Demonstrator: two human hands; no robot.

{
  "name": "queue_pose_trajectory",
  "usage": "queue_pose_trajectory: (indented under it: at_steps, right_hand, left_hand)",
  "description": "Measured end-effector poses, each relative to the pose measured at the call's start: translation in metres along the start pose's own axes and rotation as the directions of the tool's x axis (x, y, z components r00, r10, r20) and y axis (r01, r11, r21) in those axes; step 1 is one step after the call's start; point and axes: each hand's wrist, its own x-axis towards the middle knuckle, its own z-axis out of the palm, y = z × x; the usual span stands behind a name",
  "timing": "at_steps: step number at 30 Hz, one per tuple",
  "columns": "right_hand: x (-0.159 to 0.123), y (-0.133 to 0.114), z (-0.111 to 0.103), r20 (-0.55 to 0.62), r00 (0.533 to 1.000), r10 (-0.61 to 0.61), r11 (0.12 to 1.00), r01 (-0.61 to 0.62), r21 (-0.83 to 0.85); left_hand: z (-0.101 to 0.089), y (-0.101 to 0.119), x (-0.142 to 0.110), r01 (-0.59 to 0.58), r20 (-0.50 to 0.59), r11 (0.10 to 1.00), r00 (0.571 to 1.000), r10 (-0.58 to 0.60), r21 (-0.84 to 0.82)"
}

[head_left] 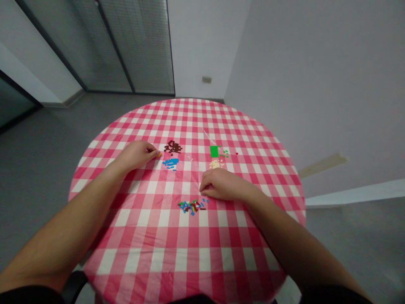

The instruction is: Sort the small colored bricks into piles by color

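Note:
My left hand (139, 155) is at the left of the brick piles, thumb and finger pinched on a small yellow brick (160, 154). Just right of it lie a heap of dark brown bricks (172, 147) and a group of blue bricks (171, 163). My right hand (224, 184) rests low over the table, its fingers pinched together; whatever they hold cannot be made out. Directly beyond it are cream bricks (216, 163), partly covered by the hand. A mixed pile of coloured bricks (191, 207) is nearer to me, left of and below the right fingertips.
A round table with a red-and-white checked cloth (152, 245) carries everything. Farther right are a green plate (214, 151), small green bricks (225, 153) and one red piece (237, 153). Tiny white pieces (190, 158) lie mid-table. A wall (316, 84) stands close on the right.

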Motion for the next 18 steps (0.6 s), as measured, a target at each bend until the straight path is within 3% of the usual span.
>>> queue_pose_trajectory:
  at_steps: [14,18]
  right_hand:
    - [0.001,0.006,0.002,-0.042,0.999,0.034,0.996,-0.038,-0.081]
    - [0.002,0.014,-0.003,-0.175,0.983,0.051,0.995,-0.066,-0.080]
  left_hand:
    - [0.003,0.002,-0.002,-0.055,0.009,0.998,0.998,0.055,0.011]
    - [0.003,0.006,-0.004,-0.062,0.017,0.997,0.998,0.063,-0.034]
